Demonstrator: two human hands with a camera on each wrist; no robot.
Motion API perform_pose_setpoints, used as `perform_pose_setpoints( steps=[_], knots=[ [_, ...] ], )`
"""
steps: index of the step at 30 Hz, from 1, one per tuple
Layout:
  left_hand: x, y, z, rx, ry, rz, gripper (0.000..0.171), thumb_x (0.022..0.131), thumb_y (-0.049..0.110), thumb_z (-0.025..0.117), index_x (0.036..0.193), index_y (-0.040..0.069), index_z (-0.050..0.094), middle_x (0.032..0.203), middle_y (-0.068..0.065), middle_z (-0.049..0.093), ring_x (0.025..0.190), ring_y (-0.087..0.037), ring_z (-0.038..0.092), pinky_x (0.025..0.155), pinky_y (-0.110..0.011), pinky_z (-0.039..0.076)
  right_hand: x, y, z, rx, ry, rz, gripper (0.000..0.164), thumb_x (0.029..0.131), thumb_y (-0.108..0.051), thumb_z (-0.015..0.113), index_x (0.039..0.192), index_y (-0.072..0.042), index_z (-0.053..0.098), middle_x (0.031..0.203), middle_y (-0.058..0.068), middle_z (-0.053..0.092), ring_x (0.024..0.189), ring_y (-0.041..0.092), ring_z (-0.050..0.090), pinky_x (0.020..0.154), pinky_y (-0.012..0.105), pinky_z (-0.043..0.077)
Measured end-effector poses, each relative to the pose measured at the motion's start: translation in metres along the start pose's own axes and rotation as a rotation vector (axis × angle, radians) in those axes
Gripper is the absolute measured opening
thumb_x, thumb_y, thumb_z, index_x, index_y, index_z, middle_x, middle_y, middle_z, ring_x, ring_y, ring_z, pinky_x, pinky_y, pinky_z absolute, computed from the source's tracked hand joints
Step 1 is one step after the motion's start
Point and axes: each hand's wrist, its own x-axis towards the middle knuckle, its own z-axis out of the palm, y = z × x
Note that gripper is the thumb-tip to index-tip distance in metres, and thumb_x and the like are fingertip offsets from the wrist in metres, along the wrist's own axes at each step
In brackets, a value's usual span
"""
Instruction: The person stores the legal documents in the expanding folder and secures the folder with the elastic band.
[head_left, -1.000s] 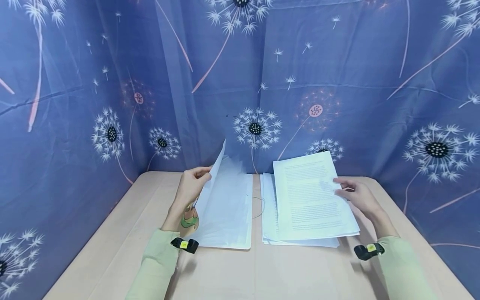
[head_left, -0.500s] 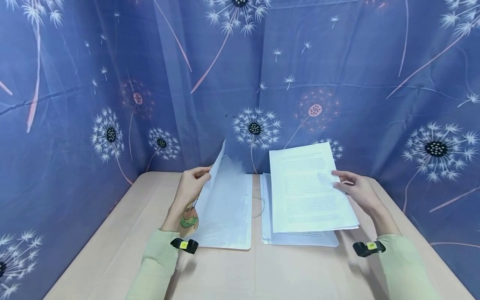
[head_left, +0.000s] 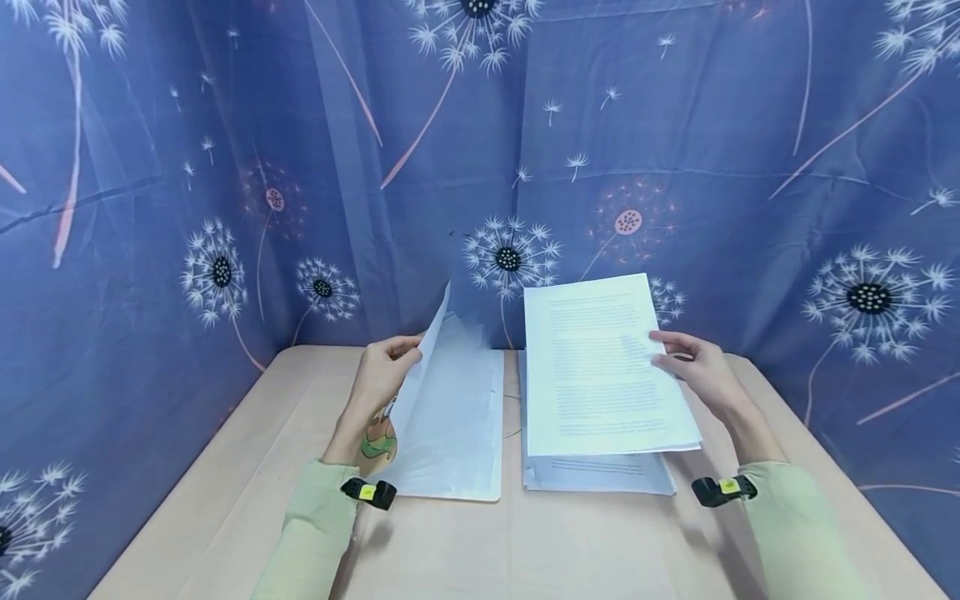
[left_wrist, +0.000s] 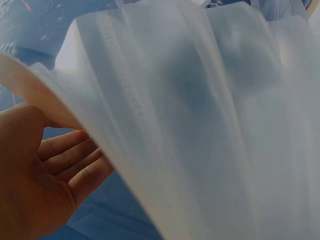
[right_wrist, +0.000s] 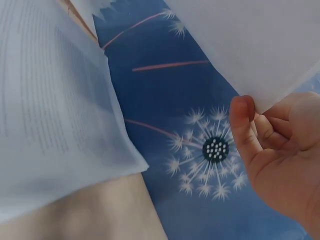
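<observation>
A translucent white plastic folder [head_left: 450,417] lies open on the table, left of centre. My left hand [head_left: 382,371] holds its front flap [left_wrist: 200,120] raised at the upper left edge, fingers curled round it. My right hand [head_left: 693,371] pinches the right edge of a printed sheet [head_left: 600,367] and holds it lifted, tilted, above a stack of printed papers [head_left: 600,471] to the right of the folder. In the right wrist view the thumb [right_wrist: 242,125] presses under the sheet's corner [right_wrist: 260,45], with the stack [right_wrist: 50,120] at the left.
The beige table [head_left: 487,542] has blue dandelion-print curtains [head_left: 675,167] close round its back and sides. A thin string loop [head_left: 517,412] lies between folder and stack. A colourful picture [head_left: 378,433] shows under the folder by my left wrist.
My right hand has lifted the top printed sheet off the stack and carried it up and to the left. The left hand and folder flap have stayed put.
</observation>
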Motion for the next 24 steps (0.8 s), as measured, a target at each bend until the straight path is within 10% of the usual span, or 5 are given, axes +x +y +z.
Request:
perform_pose_setpoints(
  steps=[24],
  knots=[
    [-0.001, 0.000, 0.002, -0.022, -0.004, -0.010, 0.032, 0.095, 0.024, 0.058, 0.123, 0.017, 0.071, 0.100, -0.006, 0.074, 0.036, -0.009, 0.027, 0.039, -0.026, 0.029, 0.011, -0.045, 0.021, 0.091, 0.033, -0.044, 0.055, 0.097, -0.031, 0.064, 0.148, -0.014, 0.049, 0.109, 0.002, 0.048, 0.091, 0.007, 0.051, 0.077, 0.018, 0.048]
  ],
)
